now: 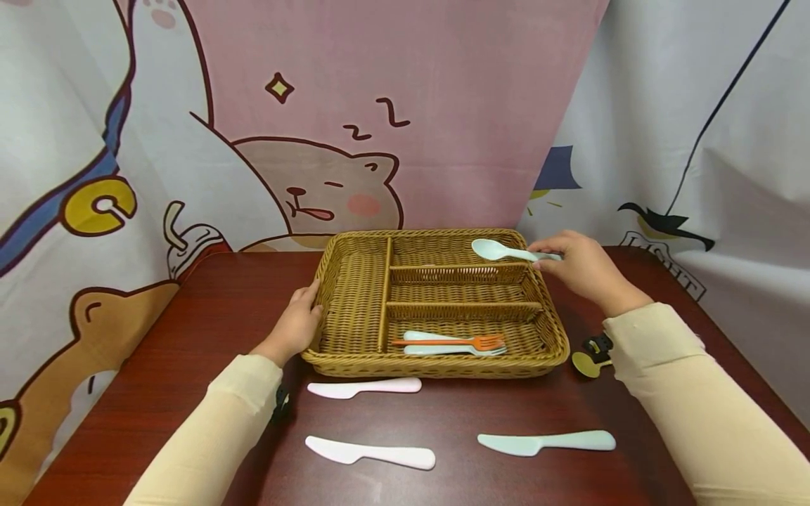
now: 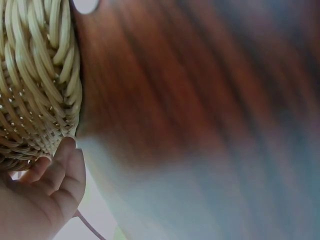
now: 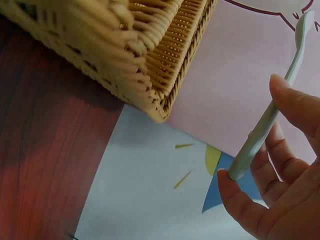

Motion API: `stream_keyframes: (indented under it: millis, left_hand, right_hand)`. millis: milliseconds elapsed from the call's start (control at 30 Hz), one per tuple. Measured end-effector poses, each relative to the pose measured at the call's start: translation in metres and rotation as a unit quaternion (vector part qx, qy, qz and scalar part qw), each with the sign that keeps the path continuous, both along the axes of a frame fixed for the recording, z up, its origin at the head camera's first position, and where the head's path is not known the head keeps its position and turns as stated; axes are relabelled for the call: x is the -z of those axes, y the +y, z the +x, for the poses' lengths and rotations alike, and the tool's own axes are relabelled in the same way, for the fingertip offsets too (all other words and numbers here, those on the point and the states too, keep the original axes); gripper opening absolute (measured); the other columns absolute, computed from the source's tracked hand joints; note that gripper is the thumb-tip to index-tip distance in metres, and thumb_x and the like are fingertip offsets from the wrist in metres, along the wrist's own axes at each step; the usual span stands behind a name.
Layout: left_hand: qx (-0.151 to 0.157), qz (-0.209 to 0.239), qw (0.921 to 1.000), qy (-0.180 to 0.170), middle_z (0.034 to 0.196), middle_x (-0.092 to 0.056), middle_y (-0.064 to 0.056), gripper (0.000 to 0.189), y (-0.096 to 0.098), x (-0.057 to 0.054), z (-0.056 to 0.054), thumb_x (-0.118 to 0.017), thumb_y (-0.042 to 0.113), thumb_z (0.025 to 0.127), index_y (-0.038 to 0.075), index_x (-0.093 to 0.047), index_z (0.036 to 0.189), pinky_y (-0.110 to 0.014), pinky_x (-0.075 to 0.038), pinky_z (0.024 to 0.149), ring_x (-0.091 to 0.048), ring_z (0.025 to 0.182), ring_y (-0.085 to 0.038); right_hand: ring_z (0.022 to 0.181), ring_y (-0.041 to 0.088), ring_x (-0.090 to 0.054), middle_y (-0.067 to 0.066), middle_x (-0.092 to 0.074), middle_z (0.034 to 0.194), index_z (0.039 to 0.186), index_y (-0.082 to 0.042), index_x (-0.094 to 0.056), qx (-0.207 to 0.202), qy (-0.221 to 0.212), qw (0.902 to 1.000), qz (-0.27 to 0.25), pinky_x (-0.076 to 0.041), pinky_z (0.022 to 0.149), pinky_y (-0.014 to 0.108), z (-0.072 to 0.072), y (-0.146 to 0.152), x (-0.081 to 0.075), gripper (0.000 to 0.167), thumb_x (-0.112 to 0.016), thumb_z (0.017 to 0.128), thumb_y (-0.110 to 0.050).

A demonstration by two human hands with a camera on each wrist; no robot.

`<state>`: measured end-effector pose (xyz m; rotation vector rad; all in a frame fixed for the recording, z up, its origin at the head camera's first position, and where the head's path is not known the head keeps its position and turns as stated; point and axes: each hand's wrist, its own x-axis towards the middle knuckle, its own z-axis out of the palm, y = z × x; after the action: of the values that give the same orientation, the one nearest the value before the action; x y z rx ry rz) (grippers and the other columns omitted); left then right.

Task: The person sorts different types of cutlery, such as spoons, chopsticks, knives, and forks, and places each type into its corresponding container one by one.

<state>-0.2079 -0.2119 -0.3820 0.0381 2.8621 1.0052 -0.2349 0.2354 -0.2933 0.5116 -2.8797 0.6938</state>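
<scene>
A divided wicker basket (image 1: 436, 367) stands on the table. My left hand (image 1: 292, 327) holds its left side, thumb over the rim; the left wrist view shows fingers (image 2: 70, 175) against the woven wall. Over the basket's back right compartment, a pale mint spoon (image 1: 490, 249) points its bowl leftward. My right hand (image 1: 579, 267) pinches that spoon by its handle; in the right wrist view the handle (image 3: 260, 131) runs between thumb and fingers. In the front right compartment lie an orange fork (image 1: 487, 342) and pale forks (image 1: 414, 349) partly beneath it.
In front of the basket lie a pale pink knife (image 1: 386, 385), a white knife (image 1: 399, 457) and a mint knife (image 1: 576, 440). Beside the right forearm is a yellow spoon (image 1: 586, 365), its handle partly covered by the sleeve. A printed curtain (image 1: 468, 112) hangs behind the table.
</scene>
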Motion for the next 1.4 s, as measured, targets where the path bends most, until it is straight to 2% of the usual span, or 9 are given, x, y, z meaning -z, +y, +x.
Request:
stream_keyframes:
  millis: [400,567,1100,1400]
  left_hand:
    - [0.003,-0.015,0.9999,0.003,0.152,-0.02,-0.024,0.057,0.001,0.0,0.002,-0.033,0.013,0.105,0.005,-0.008,0.156,-0.054,-0.027,0.111,-0.029,0.138,-0.041]
    - [0.004,-0.014,0.9999,0.001,0.153,-0.019,-0.024,0.057,0.0,0.0,0.002,-0.033,0.013,0.105,0.006,-0.008,0.156,-0.055,-0.027,0.111,-0.029,0.138,-0.042]
    - [0.004,-0.017,0.9998,0.008,0.152,-0.021,-0.024,0.057,0.0,0.001,0.0,-0.033,0.013,0.105,0.006,-0.009,0.156,-0.054,-0.028,0.111,-0.032,0.137,-0.041]
    - [0.0,-0.017,0.9998,0.01,0.152,-0.021,-0.023,0.057,0.0,0.0,0.0,-0.033,0.014,0.105,0.006,-0.009,0.156,-0.053,-0.027,0.111,-0.031,0.137,-0.04]
  right_hand:
    - [0.109,0.043,-0.054,0.027,-0.058,0.117,0.124,-0.001,-0.064,0.01,-0.049,0.9986,0.018,-0.043,0.089,0.058,-0.023,-0.021,-0.002,0.033,-0.064,0.093,-0.014]
    - [0.111,0.045,-0.054,0.029,-0.058,0.12,0.123,-0.001,-0.064,0.013,-0.059,0.9981,0.01,-0.044,0.09,0.058,-0.031,-0.029,-0.001,0.033,-0.065,0.093,-0.014]
    - [0.118,0.044,-0.051,0.027,-0.054,0.13,0.122,-0.001,-0.065,0.027,-0.086,0.9959,0.002,-0.044,0.093,0.057,-0.055,-0.05,0.007,0.03,-0.062,0.094,-0.009]
    - [0.113,0.042,-0.056,0.025,-0.059,0.126,0.119,0.0,-0.066,0.032,-0.083,0.9954,0.035,-0.048,0.086,0.051,-0.064,-0.066,0.014,0.027,-0.062,0.093,-0.005]
